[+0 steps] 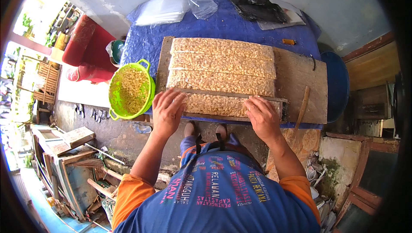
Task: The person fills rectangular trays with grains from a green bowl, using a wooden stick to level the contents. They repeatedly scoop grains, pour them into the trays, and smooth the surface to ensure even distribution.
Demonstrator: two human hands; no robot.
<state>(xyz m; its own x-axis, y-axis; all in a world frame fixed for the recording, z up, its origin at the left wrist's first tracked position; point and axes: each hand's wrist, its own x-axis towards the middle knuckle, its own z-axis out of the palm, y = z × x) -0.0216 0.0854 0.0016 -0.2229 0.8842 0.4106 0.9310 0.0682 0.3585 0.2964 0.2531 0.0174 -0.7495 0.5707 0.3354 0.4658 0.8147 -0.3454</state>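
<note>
A plastic pack of pale soybeans (pixel 215 105) lies in a narrow wooden frame (pixel 206 91) at the near edge of a wooden board (pixel 294 72). My left hand (pixel 169 109) rests at the pack's left end, fingers bent over the frame. At the right end of the pack, my right hand (pixel 262 114) touches it with its fingertips. Whether either hand grips the plastic is unclear. Several flat packs of the same beans (pixel 222 64) lie side by side just beyond the frame. To the left stands a lime-green colander (pixel 149 94) with loose beans inside.
A wooden stick (pixel 302 107) lies on the board's right. Clear plastic bags (pixel 167 7), a black plastic bag (pixel 254 6) and a small orange object (pixel 288 41) lie on the blue table cover (pixel 206 27). A blue tub (pixel 336 85) stands at the right.
</note>
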